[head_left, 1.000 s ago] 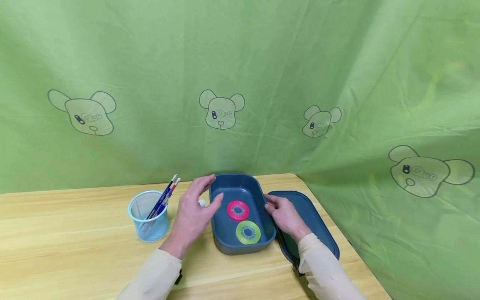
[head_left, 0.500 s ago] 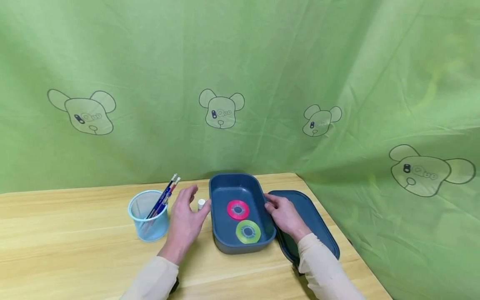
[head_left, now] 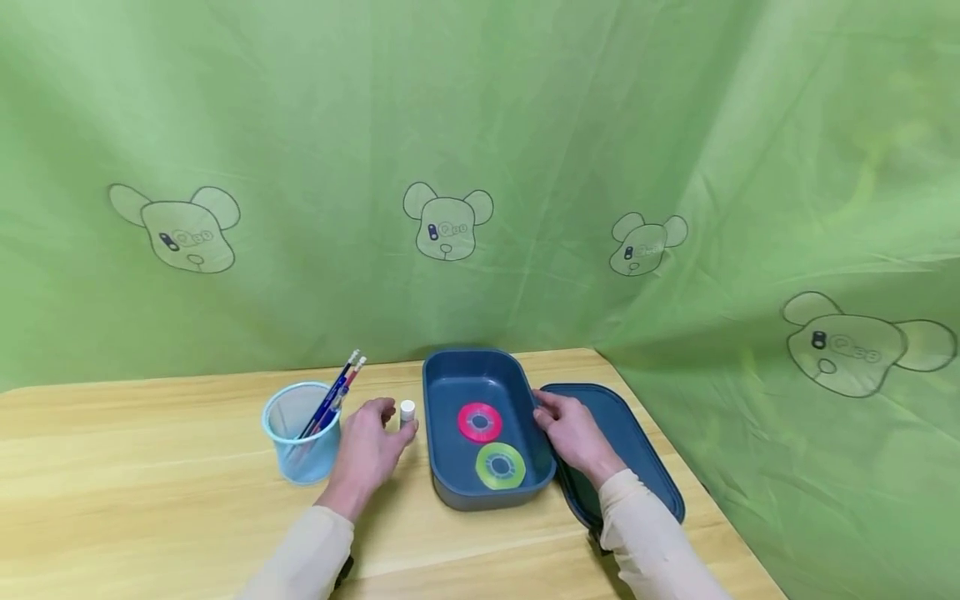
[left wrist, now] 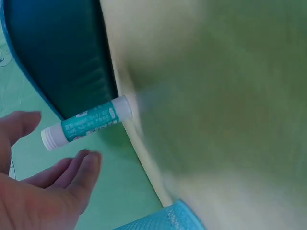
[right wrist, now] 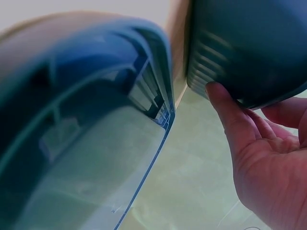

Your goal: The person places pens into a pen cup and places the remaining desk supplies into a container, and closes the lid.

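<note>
A white-capped glue stick (head_left: pixel 407 412) with a teal label (left wrist: pixel 86 125) stands on the wooden table (head_left: pixel 112 467), just left of an open dark blue box (head_left: pixel 450 379). My left hand (head_left: pixel 396 419) is open around the stick, with a finger on each side and no contact visible in the left wrist view. In the box lie a pink tape roll (head_left: pixel 480 422) and a green tape roll (head_left: pixel 500 466). My right hand (head_left: pixel 546 410) grips the box's right wall; its thumb (right wrist: pixel 225 115) presses the outer side of the box (right wrist: pixel 249 43).
The box's lid (head_left: pixel 637 450) lies flat to the right of the box, near the table's right edge. A light blue mesh cup (head_left: pixel 300 454) holding several pens (head_left: pixel 333 400) stands left of my left hand. Green printed cloth (head_left: pixel 480 125) hangs behind and to the right.
My left hand has left the box's left rim and come down and back to the glue stick. The right hand and the box have stayed put.
</note>
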